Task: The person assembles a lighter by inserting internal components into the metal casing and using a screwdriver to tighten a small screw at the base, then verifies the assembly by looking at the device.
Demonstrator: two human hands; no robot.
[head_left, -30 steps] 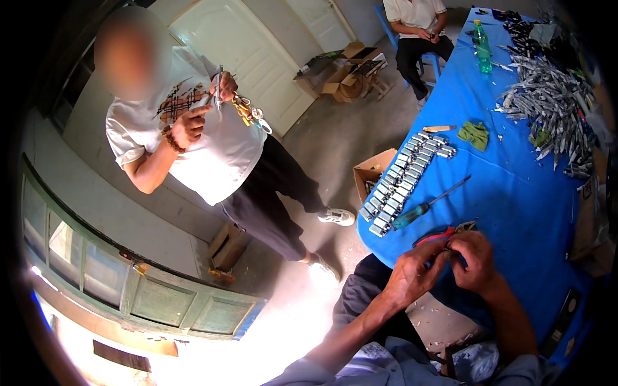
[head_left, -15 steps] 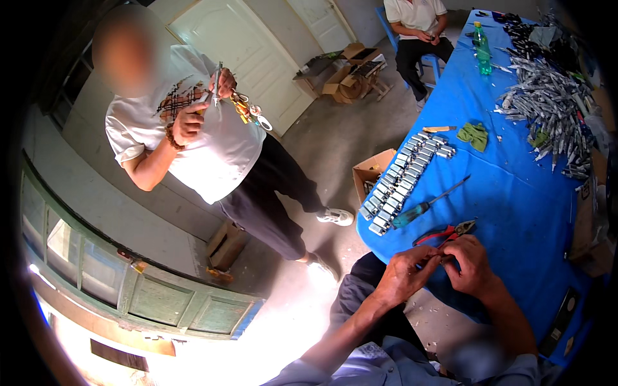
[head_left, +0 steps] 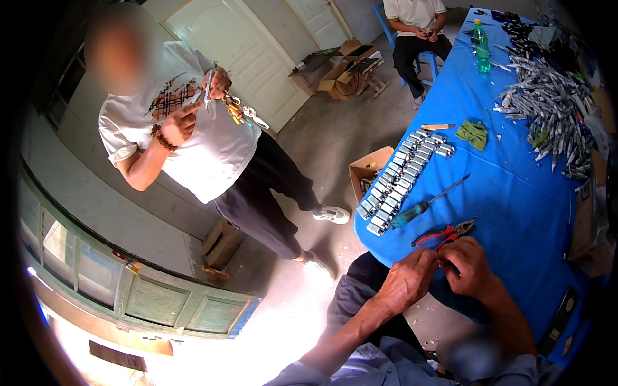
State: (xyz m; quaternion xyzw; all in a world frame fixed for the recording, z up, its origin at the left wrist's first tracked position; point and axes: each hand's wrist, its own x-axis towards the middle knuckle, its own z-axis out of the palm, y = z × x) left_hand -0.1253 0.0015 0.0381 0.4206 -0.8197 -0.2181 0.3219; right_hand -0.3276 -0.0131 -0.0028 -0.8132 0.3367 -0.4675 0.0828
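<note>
My left hand (head_left: 409,275) and my right hand (head_left: 468,266) meet at the near edge of the blue-covered table (head_left: 508,257). The fingers of both are pinched together around something small that they hide. Just beyond them lie pliers (head_left: 458,233) with red and black handles, jaws pointing right. A screwdriver (head_left: 412,214) with a teal handle rests farther off, its shaft slanting away to the right. Left of it, small silver metal blocks (head_left: 400,180) stand in rows along the table's left edge.
A large heap of grey metal pieces (head_left: 547,103) covers the far right. Nearer are a green cloth (head_left: 473,134) and a green bottle (head_left: 481,48). One person (head_left: 193,122) stands at the left holding a metal tool and keys; another (head_left: 418,38) sits beyond. A cardboard box (head_left: 364,168) stands beside the table.
My left hand has turned slightly and its fingers have closed in nearer the right hand's. The standing person's pointing hand has shifted a little. The view has moved slightly.
</note>
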